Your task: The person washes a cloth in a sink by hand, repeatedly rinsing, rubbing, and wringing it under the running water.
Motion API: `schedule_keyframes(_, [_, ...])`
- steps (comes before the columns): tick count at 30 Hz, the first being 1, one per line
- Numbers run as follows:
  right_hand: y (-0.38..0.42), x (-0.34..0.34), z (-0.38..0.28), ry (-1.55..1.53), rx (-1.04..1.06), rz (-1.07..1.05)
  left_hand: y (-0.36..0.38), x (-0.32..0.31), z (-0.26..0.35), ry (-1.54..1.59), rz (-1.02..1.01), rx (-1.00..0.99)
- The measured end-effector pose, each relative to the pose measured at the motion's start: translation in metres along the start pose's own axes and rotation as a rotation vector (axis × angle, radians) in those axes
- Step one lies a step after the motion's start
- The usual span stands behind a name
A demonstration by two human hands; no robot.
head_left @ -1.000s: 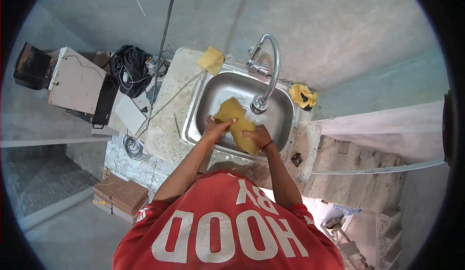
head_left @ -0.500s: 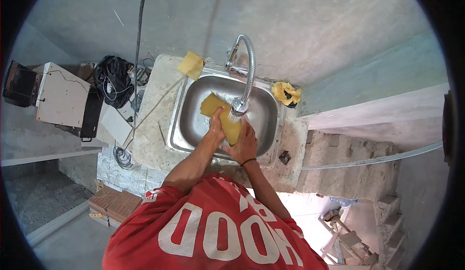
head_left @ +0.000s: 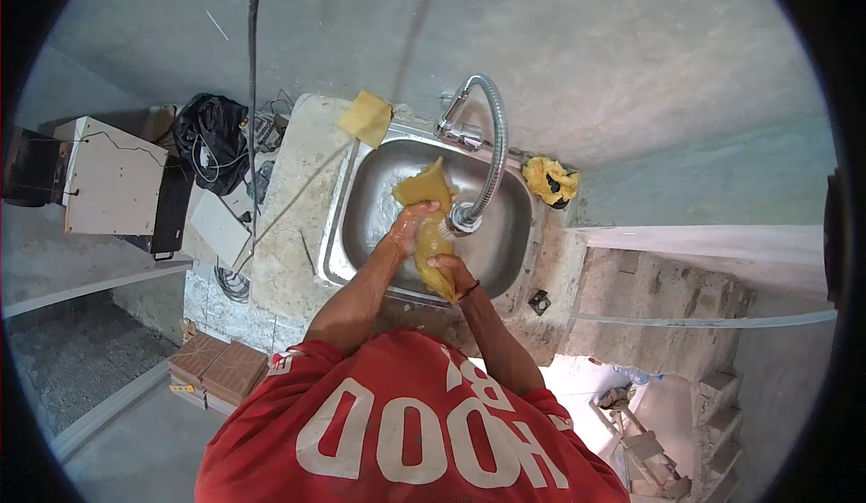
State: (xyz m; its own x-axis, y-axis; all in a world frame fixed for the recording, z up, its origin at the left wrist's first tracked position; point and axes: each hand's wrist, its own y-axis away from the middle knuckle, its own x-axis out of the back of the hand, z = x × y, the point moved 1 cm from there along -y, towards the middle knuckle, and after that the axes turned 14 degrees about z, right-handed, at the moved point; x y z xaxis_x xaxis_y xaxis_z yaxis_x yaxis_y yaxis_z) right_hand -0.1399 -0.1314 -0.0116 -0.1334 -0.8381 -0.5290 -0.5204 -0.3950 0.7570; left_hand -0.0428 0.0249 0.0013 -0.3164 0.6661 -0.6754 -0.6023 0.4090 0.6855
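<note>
The yellow cloth (head_left: 434, 248) is at the centre of the frame, bunched lengthwise inside the sink, its upper end flaring loose. Both grips are clamped on it: the left hand (head_left: 410, 225) closes across its middle, the right hand (head_left: 452, 274) pinches its lower end, thumb on top. Wet cloth is likely slick and heavy, so a weak hold at either end could let it slide into the basin, and a hard twist could tear it if the material is thin. The nozzle (head_left: 464, 221) sits just beside the cloth and sprays onto it; whether they touch, I cannot tell. A fold turned up into that stream could throw water over the near rim of the sink (head_left: 337, 232) and onto the red shirt (head_left: 397, 368). An upward jerk could also knock the nozzle and swing its hose (head_left: 501, 147) aside. Splashes to the left could wet the tabletop (head_left: 284, 205) and the flat cloth (head_left: 366, 119) at the sink's upper-left corner; to the right, the crumpled cloth (head_left: 541, 174). Wires by the bag (head_left: 203, 129), at the frame's upper left, look far enough off to escape most spray.
</note>
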Motion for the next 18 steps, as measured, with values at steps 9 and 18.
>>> schedule_keyframes(9, [0.033,-0.041,-0.032,0.501,0.914,0.326,-0.028,-0.004,-0.023,-0.014,0.425,-0.235])
schedule_keyframes(18, [-0.009,-0.014,-0.034,0.960,0.551,0.380,-0.030,0.019,0.004,0.297,0.339,-0.166])
